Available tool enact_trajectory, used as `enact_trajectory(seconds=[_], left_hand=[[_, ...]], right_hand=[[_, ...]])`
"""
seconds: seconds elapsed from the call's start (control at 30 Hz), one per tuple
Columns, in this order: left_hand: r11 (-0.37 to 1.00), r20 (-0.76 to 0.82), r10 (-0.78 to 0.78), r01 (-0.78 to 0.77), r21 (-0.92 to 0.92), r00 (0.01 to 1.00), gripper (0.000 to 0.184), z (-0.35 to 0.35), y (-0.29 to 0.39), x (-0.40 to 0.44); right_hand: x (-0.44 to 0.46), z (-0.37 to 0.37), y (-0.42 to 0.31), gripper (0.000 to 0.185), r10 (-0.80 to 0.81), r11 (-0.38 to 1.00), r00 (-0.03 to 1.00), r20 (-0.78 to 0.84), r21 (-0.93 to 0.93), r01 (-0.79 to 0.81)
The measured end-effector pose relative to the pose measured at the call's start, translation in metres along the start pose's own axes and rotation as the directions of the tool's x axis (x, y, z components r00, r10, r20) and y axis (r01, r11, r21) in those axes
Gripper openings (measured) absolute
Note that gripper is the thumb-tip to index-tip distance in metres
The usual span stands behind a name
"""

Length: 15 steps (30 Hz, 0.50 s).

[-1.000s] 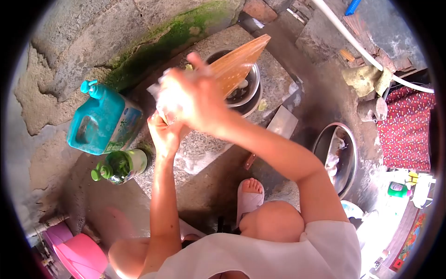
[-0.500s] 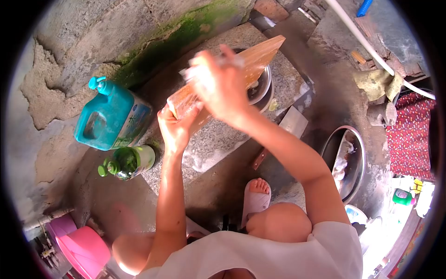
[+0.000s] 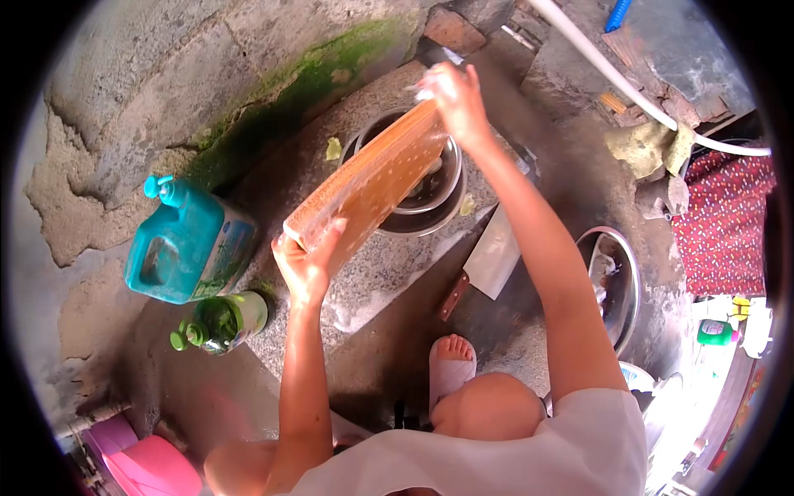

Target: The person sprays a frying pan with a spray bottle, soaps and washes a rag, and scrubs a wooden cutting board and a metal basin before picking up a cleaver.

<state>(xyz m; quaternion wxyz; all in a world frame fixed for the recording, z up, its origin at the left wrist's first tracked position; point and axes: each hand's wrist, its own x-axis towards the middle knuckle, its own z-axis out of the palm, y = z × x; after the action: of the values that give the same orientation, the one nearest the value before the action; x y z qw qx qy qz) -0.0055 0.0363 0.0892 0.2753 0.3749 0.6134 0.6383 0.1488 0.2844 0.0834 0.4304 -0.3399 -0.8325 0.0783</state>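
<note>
A wet wooden board (image 3: 372, 186) with white suds on its face is tilted on edge above the stone slab (image 3: 364, 289). My left hand (image 3: 304, 263) grips its near lower corner, thumb on the face. At the board's far upper end is my right hand (image 3: 453, 99), its fingers closed around a whitish, sudsy cloth or pad (image 3: 425, 86). Behind the board, partly hidden, nested metal bowls (image 3: 451, 198) stand on the slab.
A cleaver (image 3: 494, 252) lies by the slab's right edge. Left are a teal jug (image 3: 178, 248) and a green pump bottle (image 3: 236, 318). Another metal basin (image 3: 633, 289) is at right, pink tubs (image 3: 157, 467) at lower left. A white hose (image 3: 595, 62) crosses the upper right.
My right hand has moved up and right along the board to its far end, with the whitish thing. The left hand still holds the near corner, and more of the board's face shows.
</note>
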Motion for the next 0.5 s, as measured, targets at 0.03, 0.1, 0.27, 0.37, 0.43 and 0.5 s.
enact_trajectory(seconds=[0.03, 0.1, 0.27, 0.37, 0.43, 0.5], left_hand=[[1.0, 0.005, 0.004, -0.004, 0.022, 1.0, 0.021, 0.002, 0.001, 0.0], [1.0, 0.018, 0.0, 0.0, 0.02, 1.0, 0.021, 0.003, 0.001, -0.002], [1.0, -0.001, 0.004, -0.004, -0.005, 1.0, 0.026, -0.003, -0.004, -0.001], [0.997, -0.051, 0.015, -0.018, -0.068, 0.999, 0.03, -0.021, 0.004, 0.0], [0.975, -0.137, 0.046, -0.074, -0.208, 0.989, 0.037, -0.04, 0.003, 0.004], [0.948, -0.233, 0.05, -0.119, -0.294, 0.971, 0.04, -0.055, 0.01, 0.003]], right_hand=[[0.003, -0.004, 0.02, 0.018, 0.126, 0.976, 0.992, 0.005, 0.178, -0.125], [0.012, -0.005, 0.046, 0.025, 0.468, 0.761, 0.879, 0.093, 0.462, -0.454], [0.004, 0.013, 0.057, 0.031, 0.74, 0.112, 0.6, 0.303, 0.825, -0.554], [0.009, 0.013, 0.04, 0.037, 0.833, 0.164, 0.499, 0.24, 0.755, -0.635], [0.019, -0.008, 0.001, 0.031, 0.707, 0.285, 0.691, 0.151, 0.833, -0.474], [0.015, -0.013, 0.001, 0.028, 0.564, 0.42, 0.807, 0.178, 0.78, -0.465]])
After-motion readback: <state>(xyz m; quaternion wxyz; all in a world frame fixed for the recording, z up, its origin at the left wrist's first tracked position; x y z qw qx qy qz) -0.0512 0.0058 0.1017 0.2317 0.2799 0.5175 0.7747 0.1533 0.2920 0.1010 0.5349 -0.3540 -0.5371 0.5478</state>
